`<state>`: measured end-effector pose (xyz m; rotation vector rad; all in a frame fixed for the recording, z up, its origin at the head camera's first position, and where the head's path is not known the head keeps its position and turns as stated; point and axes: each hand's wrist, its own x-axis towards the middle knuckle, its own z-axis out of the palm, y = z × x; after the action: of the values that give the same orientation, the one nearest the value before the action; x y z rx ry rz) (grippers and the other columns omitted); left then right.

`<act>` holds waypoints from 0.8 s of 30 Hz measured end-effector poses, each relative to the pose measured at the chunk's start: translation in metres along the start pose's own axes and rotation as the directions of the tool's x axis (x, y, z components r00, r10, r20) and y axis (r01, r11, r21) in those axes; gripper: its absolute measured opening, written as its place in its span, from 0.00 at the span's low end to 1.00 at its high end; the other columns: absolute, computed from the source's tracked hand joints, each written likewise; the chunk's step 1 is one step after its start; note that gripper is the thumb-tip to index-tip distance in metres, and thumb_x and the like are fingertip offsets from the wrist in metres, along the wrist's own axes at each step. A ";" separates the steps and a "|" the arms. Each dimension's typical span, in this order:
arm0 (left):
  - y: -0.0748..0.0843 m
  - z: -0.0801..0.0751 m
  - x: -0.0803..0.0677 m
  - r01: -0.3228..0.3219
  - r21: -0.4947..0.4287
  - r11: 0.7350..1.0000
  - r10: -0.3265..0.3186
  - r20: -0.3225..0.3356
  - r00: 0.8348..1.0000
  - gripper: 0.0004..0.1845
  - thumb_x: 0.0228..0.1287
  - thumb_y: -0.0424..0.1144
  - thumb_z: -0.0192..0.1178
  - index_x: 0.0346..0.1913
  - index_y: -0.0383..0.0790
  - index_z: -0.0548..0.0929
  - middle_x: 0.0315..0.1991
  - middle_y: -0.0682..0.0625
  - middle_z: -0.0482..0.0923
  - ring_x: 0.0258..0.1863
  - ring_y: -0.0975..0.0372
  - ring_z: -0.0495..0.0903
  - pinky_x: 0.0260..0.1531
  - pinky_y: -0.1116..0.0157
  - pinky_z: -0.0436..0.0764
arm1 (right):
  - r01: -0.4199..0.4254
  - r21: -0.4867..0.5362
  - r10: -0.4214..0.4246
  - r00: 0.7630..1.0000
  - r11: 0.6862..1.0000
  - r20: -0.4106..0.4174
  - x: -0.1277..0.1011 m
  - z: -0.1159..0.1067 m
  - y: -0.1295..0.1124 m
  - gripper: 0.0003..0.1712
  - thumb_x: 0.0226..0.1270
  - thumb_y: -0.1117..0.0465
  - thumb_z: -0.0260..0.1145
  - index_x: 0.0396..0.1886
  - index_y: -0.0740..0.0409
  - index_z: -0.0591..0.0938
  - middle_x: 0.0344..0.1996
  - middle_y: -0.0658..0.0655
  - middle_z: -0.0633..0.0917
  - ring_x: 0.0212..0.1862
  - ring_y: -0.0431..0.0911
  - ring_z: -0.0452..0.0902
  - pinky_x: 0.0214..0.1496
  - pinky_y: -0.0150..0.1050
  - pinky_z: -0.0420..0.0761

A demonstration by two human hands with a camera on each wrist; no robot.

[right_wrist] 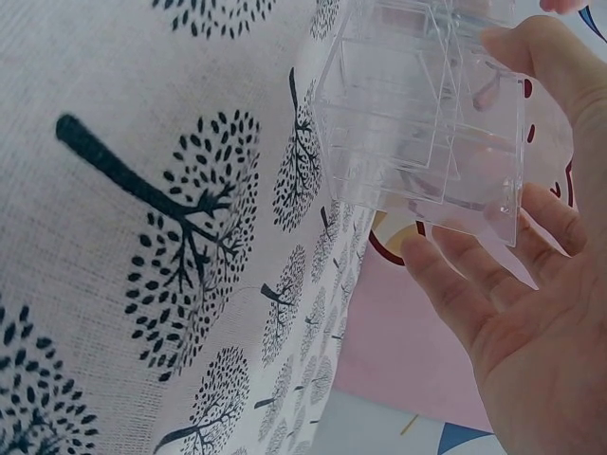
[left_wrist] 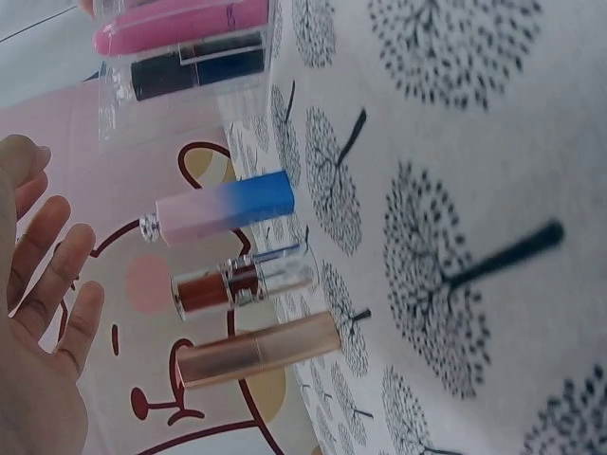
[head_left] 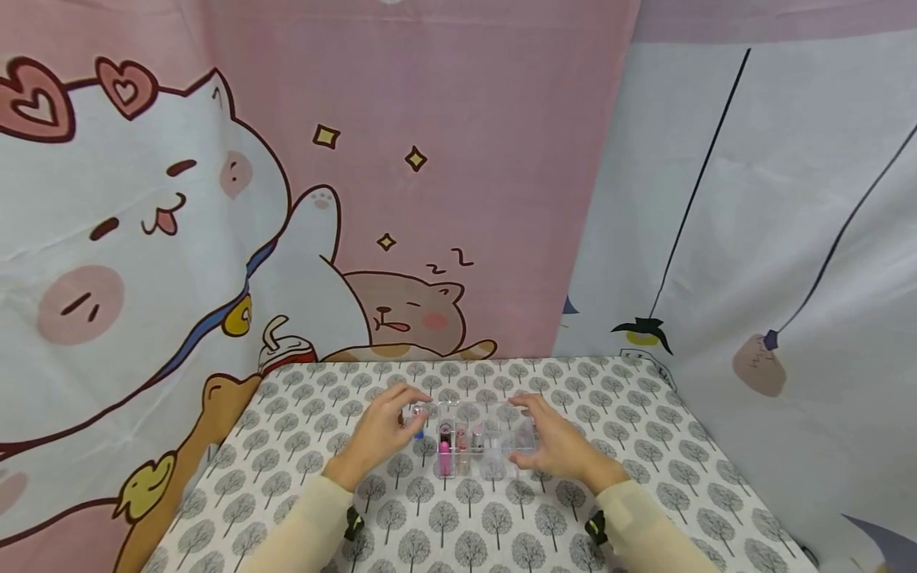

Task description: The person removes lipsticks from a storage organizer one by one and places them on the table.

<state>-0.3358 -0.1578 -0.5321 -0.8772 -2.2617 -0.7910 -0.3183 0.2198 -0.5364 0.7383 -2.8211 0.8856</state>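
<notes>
A clear acrylic organizer [head_left: 501, 420] stands mid-table. In its left compartments lie a pink tube [head_left: 445, 458] and a black one [left_wrist: 194, 71]. My right hand [head_left: 548, 438] is at the organizer's right end. Its thumb [right_wrist: 545, 57] touches the top edge, and its straight fingers [right_wrist: 455, 284] lie against the clear wall [right_wrist: 417, 114]. My left hand [head_left: 394, 426] is open beside three upright lipsticks, a little apart from them. These are a pink-to-blue tube [left_wrist: 223, 210], a dark red gloss [left_wrist: 242, 282] and a rose-gold tube [left_wrist: 256, 349]. The left palm and fingers [left_wrist: 43, 284] are spread.
A cloth printed with grey trees [head_left: 473, 517] covers the table. Cartoon cat curtains [head_left: 215, 239] hang close behind and to the left, and a pale curtain [head_left: 788, 239] hangs on the right. The table's edges are near on both sides.
</notes>
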 end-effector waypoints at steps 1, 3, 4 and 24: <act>0.000 0.002 0.000 -0.009 0.002 1.000 0.009 -0.002 1.000 0.16 0.72 0.34 0.82 0.59 0.44 0.94 0.55 0.51 0.92 0.35 0.72 0.79 0.34 0.69 0.90 | 0.001 0.004 -0.001 1.000 1.000 0.000 0.000 0.000 0.000 0.63 0.65 0.47 0.91 0.92 0.47 0.66 0.87 0.59 0.74 0.67 0.61 0.89 0.64 0.60 0.95; 0.001 0.005 0.001 -0.028 -0.002 1.000 0.028 -0.009 1.000 0.15 0.72 0.34 0.82 0.59 0.43 0.94 0.55 0.50 0.92 0.40 0.67 0.85 0.40 0.65 0.94 | 0.001 0.002 -0.001 1.000 1.000 0.001 0.000 -0.001 0.000 0.62 0.65 0.47 0.91 0.92 0.46 0.66 0.87 0.58 0.74 0.65 0.60 0.89 0.62 0.58 0.95; 0.001 0.006 0.002 -0.034 -0.002 0.999 0.033 -0.012 0.999 0.15 0.72 0.34 0.82 0.59 0.43 0.94 0.55 0.50 0.92 0.42 0.65 0.88 0.42 0.63 0.95 | 0.006 0.001 -0.006 1.000 1.000 -0.001 0.000 -0.001 0.000 0.62 0.65 0.47 0.91 0.92 0.47 0.66 0.87 0.58 0.74 0.65 0.60 0.90 0.61 0.57 0.96; 0.028 0.022 0.011 -0.033 0.020 0.999 0.032 0.036 0.999 0.17 0.74 0.39 0.82 0.61 0.48 0.93 0.57 0.53 0.93 0.53 0.56 0.93 0.60 0.55 0.95 | -0.028 0.008 0.028 1.000 1.000 0.010 0.001 0.000 0.004 0.63 0.64 0.45 0.92 0.92 0.44 0.66 0.85 0.54 0.76 0.68 0.59 0.88 0.60 0.53 0.96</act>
<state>-0.3291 -0.1214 -0.5304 -0.9228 -2.2764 -0.7420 -0.3207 0.2217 -0.5384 0.7076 -2.8453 0.9008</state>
